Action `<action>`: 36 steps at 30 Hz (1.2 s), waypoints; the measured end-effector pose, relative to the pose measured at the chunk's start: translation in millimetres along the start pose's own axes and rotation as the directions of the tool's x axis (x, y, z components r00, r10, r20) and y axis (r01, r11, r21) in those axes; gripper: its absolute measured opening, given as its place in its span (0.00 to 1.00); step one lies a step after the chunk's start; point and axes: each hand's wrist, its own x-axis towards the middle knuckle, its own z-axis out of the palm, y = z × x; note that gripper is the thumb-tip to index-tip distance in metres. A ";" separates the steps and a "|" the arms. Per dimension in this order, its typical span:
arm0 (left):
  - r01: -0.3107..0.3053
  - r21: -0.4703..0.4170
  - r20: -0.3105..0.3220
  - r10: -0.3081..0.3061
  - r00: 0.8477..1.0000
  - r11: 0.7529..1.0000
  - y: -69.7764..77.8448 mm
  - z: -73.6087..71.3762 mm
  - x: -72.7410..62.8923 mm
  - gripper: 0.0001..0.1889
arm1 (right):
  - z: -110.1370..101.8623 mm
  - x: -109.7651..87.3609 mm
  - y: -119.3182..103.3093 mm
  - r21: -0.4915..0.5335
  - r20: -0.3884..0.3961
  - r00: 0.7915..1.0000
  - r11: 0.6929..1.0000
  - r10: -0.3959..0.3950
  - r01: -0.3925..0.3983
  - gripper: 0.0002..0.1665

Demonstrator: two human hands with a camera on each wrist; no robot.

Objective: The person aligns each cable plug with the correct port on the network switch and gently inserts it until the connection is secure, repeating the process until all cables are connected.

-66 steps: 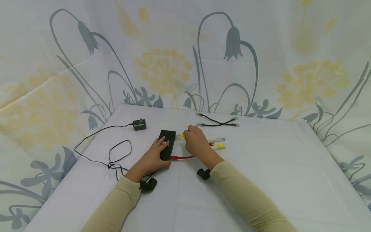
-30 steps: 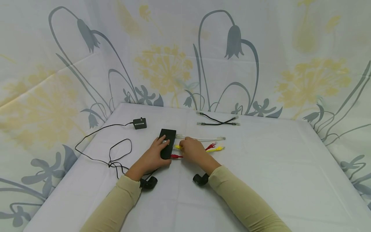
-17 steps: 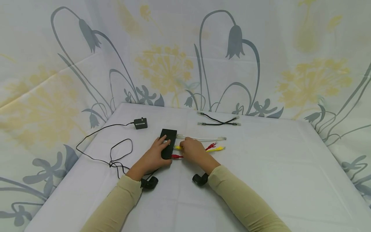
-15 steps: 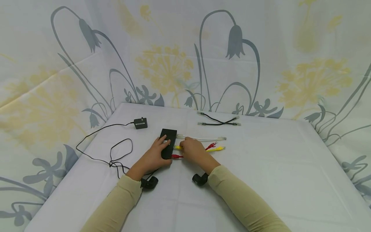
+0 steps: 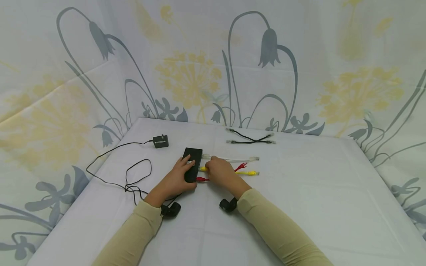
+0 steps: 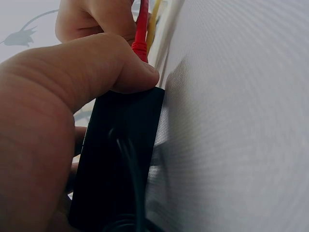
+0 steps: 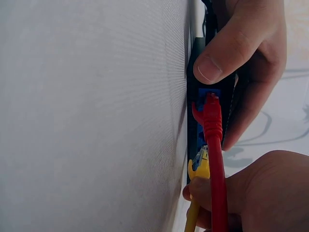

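Observation:
A black network switch (image 5: 193, 152) lies on the table, its ports facing right. My left hand (image 5: 175, 181) grips it, fingers over its top and thumb at the near end. With thumb and fingers, my right hand (image 5: 222, 173) pinches a yellow Ethernet cable (image 7: 200, 166) just behind its plug. That plug is at the port side, its clear tip still partly visible; whether it touches a port I cannot tell. A red Ethernet cable (image 7: 212, 121) has its plug in a blue port nearer my left thumb. A white Ethernet cable (image 5: 237, 160) runs from the switch's far end.
Two black cables (image 5: 250, 140) lie crossed at the back of the table. A power adapter (image 5: 161, 141) sits at the back left, its thin black cord (image 5: 110, 148) looping across the left side. A floral cloth (image 5: 186, 74) hangs behind the white table.
My right hand has brought the yellow plug from the switch's far end nearer to me, between the white and red cables. Lately the yellow cable's loose end has dipped slightly. My left hand stays put.

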 end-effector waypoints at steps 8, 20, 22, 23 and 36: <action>-0.006 0.003 -0.006 0.006 1.000 1.000 -1.2 0.7 -0.3 0.45 | 3.7 1.9 0.7 -0.013 -0.015 1.000 1.000 -0.001 0.001 0.10; -0.005 -0.003 -0.007 0.005 1.000 1.000 -1.0 0.1 -0.1 0.45 | 2.7 3.0 -2.2 -0.009 -0.011 1.000 1.000 -0.005 0.005 0.11; -0.002 -0.005 -0.006 0.002 1.000 1.000 -0.4 -0.5 -0.4 0.45 | 1.9 3.2 -2.5 -0.009 -0.009 1.000 1.000 -0.005 0.005 0.11; -0.004 -0.001 -0.005 0.004 1.000 1.000 0.0 -0.8 -0.6 0.45 | 1.5 3.3 -2.6 -0.010 -0.009 1.000 1.000 -0.006 0.006 0.11; 0.003 -0.008 -0.004 -0.003 1.000 1.000 -1.4 0.1 0.9 0.45 | 1.7 5.4 -3.9 -0.056 0.009 1.000 0.998 -0.007 0.007 0.10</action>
